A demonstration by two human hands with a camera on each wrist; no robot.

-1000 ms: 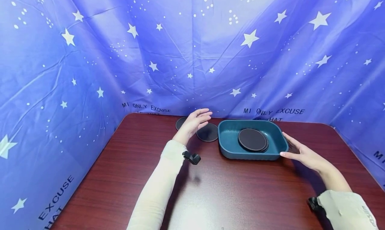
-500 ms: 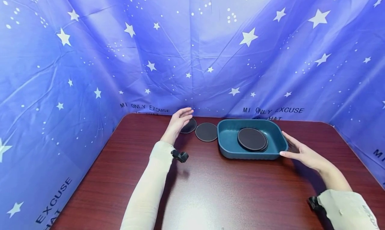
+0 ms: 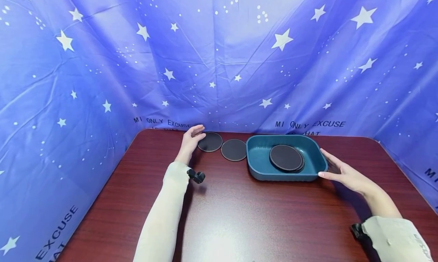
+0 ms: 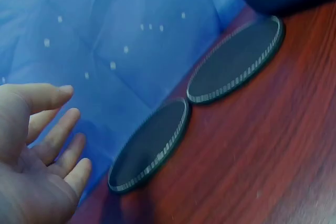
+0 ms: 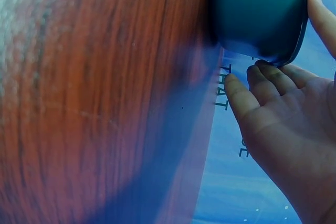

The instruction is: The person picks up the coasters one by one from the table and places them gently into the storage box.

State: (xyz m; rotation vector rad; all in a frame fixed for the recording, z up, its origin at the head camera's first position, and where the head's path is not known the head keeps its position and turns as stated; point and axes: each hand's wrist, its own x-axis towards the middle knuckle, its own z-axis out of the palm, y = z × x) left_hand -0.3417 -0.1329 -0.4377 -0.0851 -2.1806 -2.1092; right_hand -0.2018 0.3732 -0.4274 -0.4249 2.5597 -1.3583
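My left hand (image 3: 189,143) hovers at the left side of a round dark coaster (image 3: 210,142), fingers loosely extended and nothing held. In the left wrist view a gap separates the hand (image 4: 42,161) from that coaster (image 4: 149,145). A second coaster (image 3: 234,150) lies flat between it and a teal rectangular bin (image 3: 284,177). Inside the bin rests a small stack of similar coasters (image 3: 286,157). My right hand (image 3: 350,178) touches the bin's right end, its thumb at the front corner and its mostly straight fingers along the end wall.
The brown wooden table (image 3: 219,208) carries everything. Behind it and to the sides hangs a blue star-printed cloth (image 3: 219,56), close to the table's back edge. Both forearms wear pale sleeves with a black wrist camera (image 3: 196,176).
My left hand has moved left across the two loose coasters, uncovering both, and now sits left of the farther one. The right hand and bin stay put.
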